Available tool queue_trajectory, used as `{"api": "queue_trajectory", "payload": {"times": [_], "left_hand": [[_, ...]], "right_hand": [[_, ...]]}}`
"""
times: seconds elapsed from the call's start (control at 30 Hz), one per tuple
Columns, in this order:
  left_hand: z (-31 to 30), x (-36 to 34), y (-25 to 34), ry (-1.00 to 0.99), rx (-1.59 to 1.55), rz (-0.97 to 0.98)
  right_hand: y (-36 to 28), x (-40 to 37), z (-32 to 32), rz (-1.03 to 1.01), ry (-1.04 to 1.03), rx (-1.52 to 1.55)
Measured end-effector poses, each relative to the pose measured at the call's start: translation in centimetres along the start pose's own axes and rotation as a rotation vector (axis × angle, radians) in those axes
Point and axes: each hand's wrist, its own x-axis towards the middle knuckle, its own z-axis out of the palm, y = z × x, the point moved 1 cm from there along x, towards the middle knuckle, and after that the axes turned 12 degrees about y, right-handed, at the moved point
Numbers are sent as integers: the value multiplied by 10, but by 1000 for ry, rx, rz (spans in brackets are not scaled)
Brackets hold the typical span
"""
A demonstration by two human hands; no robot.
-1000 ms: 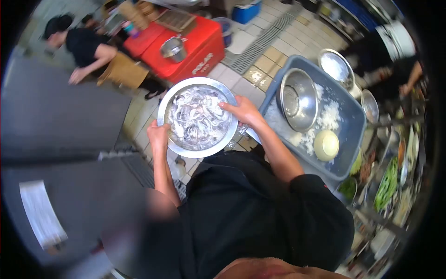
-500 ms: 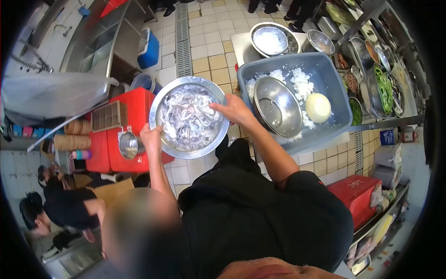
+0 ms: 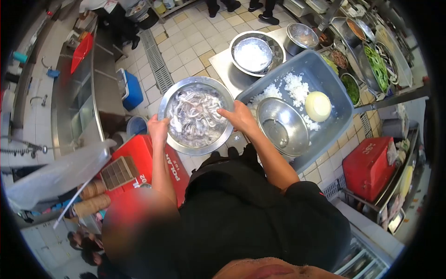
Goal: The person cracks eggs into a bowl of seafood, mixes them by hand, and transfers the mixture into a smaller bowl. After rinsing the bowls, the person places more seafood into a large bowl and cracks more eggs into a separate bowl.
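A wide metal bowl is held out in front of my body, above the tiled floor. Pale strips that look like cut squid lie in cloudy liquid inside it. My left hand grips the left rim, thumb over the edge. On the opposite side, my right hand clasps the rim with its thumb reaching inward; the fingers beneath are hidden. Close to my right forearm is a grey tub containing a tilted metal bowl, loose white rice-like grains and a pale yellow rounded bowl.
A red cooler box stands left of my legs, with a divided wooden box beside it. Behind the tub are a basin of white contents and a metal pot. A steel sink unit runs along the left.
The view has turned, and the surroundings have shifted and rotated within it. Both hands still hold the bowl, which sits slightly farther right in view. A person now shows at the upper left.
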Motion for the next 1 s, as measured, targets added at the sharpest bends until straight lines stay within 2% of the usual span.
{"api": "queue_trajectory", "payload": {"times": [0.1,0.13,0.17,0.2,0.27,0.37,0.47,0.5,0.6,0.7,0.8,0.83,0.9,1.0], "left_hand": [[41,41,24,-109,8,63],[51,54,26,-138,41,139],[53,45,20,-125,88,184],[68,57,28,-153,120,263],[100,94,15,-209,57,290],[133,128,44,-290,183,377],[157,149,62,-363,124,393],[166,157,65,-407,78,325],[186,176,68,-494,57,287],[194,184,62,-478,121,281],[206,190,66,-594,120,264],[215,196,58,-593,35,284],[209,199,52,-619,18,204],[217,198,56,-648,0,231]], "right_hand": [[10,20,9,-5,173,19],[13,25,14,-22,230,26],[27,27,12,17,183,44],[22,33,9,65,190,73],[15,47,8,131,227,89],[-9,64,2,200,267,123],[-5,86,9,285,288,129],[-1,93,13,306,285,141],[4,105,25,322,364,201],[2,113,24,339,358,200],[20,118,33,398,434,370],[21,119,30,485,464,500],[16,117,25,657,465,753],[84,143,42,645,810,996]]}}
